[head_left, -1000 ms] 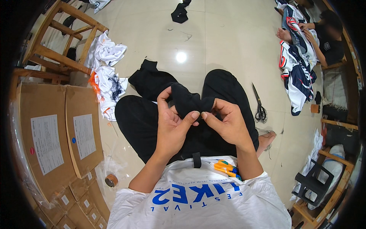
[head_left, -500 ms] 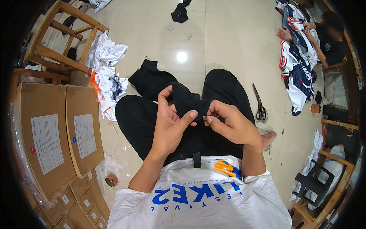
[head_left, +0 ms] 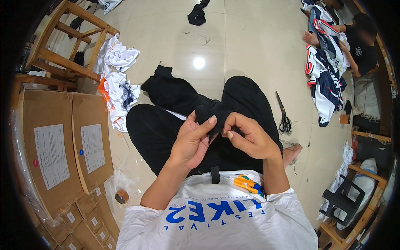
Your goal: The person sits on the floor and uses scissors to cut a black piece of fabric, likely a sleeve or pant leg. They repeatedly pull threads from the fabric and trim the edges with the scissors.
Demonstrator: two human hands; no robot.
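Observation:
A black garment [head_left: 175,88] stretches from the floor ahead over my lap and up to my hands. My left hand [head_left: 191,143] is closed on its bunched end, thumb lying on top and fingers underneath. Right beside it, my right hand [head_left: 252,139] pinches thumb and index finger together at the garment's edge. What sits in that pinch is too small to make out. The black trousers on my legs blend with the cloth, so its outline is partly lost.
Black-handled scissors [head_left: 285,123] lie on the tiles right of my knee. Cardboard boxes [head_left: 46,146] and a wooden stool [head_left: 66,41] stand left, by white cloth [head_left: 118,56]. Tape rolls [head_left: 121,196] lie about. At far right a person [head_left: 362,46] handles white-and-navy jerseys [head_left: 327,83].
My left hand has turned and lowered, and the cloth's raised loop has dropped flatter between my hands. My right hand has shifted slightly, still pinching near the edge.

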